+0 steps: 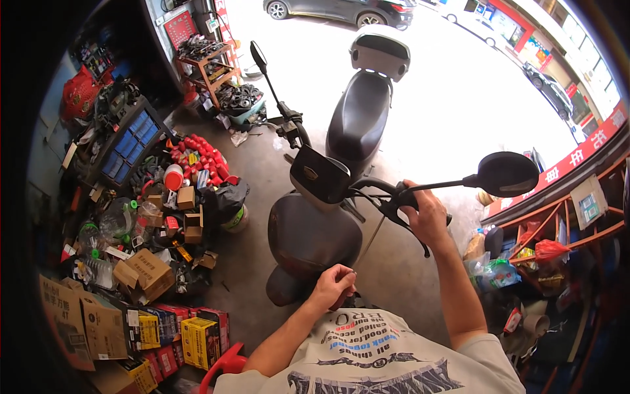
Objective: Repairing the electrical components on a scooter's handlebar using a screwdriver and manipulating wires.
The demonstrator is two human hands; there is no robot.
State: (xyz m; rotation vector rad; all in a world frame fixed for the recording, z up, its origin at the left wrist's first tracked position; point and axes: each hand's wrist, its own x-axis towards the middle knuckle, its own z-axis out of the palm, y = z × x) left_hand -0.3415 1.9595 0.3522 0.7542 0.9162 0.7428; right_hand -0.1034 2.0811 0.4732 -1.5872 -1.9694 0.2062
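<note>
A dark scooter [315, 230] stands in front of me, its front toward me and its black seat [357, 118] and white-grey rear box [380, 54] farther off. My right hand [426, 213] is closed around the handlebar [387, 196] on the right side, at the foot of the stem of a round black mirror [506, 174]. Below that hand a brake lever [420, 244] sticks out. Low over the front fender [287, 285], my left hand [333, 287] is closed in a pinch close to my shirt. Whatever its fingertips hold is too small to make out.
Cardboard boxes [144, 272], plastic bottles [117, 220] and red containers [197, 157] are heaped at left. A red stool [226, 364] stands near my left elbow. An orange metal rack [571, 243] lines the right side. A tool cart [209, 62] stands at the far left.
</note>
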